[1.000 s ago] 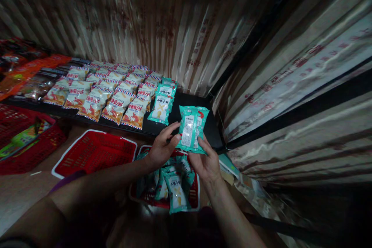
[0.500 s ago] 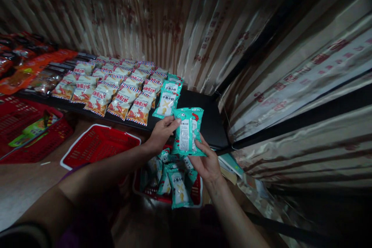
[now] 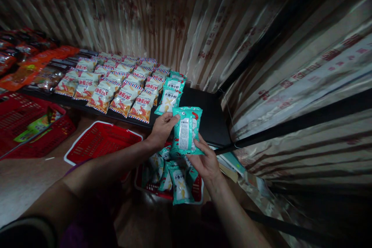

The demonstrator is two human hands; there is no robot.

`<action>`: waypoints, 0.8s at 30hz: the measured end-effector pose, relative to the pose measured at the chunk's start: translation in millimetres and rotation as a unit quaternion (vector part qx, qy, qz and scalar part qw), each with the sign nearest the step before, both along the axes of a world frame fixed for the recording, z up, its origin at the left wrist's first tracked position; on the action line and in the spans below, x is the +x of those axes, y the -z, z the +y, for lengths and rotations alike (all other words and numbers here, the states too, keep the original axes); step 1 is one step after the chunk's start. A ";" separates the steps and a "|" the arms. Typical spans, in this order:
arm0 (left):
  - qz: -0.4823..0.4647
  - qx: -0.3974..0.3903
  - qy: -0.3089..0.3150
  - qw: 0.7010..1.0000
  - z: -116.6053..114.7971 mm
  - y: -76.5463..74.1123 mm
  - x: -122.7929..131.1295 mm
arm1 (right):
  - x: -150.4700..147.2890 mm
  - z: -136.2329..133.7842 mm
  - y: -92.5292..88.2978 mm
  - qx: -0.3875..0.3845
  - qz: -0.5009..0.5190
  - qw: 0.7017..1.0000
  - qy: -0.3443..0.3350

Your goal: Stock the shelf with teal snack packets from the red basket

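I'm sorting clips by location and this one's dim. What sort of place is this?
Probably a small shop or a mock-up of one: matching orange-and-white snack packets sit in rows on a black shelf, with red shopping baskets below, one holding teal packets.
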State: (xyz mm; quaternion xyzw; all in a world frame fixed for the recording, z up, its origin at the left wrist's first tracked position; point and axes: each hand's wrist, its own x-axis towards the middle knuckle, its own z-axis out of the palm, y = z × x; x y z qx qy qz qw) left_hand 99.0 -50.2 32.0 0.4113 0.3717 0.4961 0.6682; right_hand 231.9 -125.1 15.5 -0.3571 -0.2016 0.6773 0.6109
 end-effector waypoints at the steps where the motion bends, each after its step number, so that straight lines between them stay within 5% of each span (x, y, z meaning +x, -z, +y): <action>1: 0.004 0.003 -0.002 1.000 0.3 0.7 0.0 | -0.2 -0.2 -0.2 0.002 -0.001 1.000 -0.001; 9: 0.049 0.042 -0.036 0.997 -6.1 -2.2 1.3 | -2.2 3.1 -0.9 0.011 -0.010 0.999 0.046; 24: 0.100 0.081 0.019 0.992 -11.4 5.9 3.1 | -2.5 2.9 -2.9 -0.004 -0.025 0.997 0.079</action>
